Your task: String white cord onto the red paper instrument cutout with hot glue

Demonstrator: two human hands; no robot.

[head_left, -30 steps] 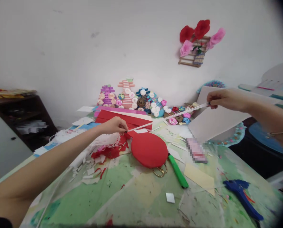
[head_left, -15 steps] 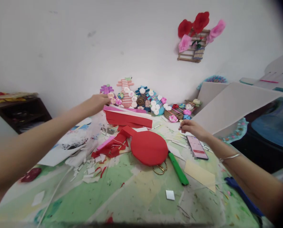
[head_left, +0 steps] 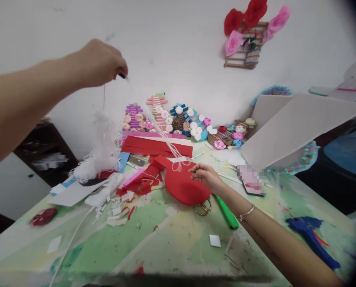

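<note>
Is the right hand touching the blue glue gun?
No, the right hand is by the red paddle-shaped piece, well apart from the blue glue gun.

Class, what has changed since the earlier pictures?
The left hand has risen high, apparently with the white strands. The right hand has moved left and lower, seemingly letting go of their other end, which hangs near the red paddle. The paddle, green tool and blue glue gun stayed.

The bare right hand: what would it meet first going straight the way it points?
Probably the thin, looped white strings just ahead, though depth over the flat, red, paddle-shaped piece is unclear.
</note>
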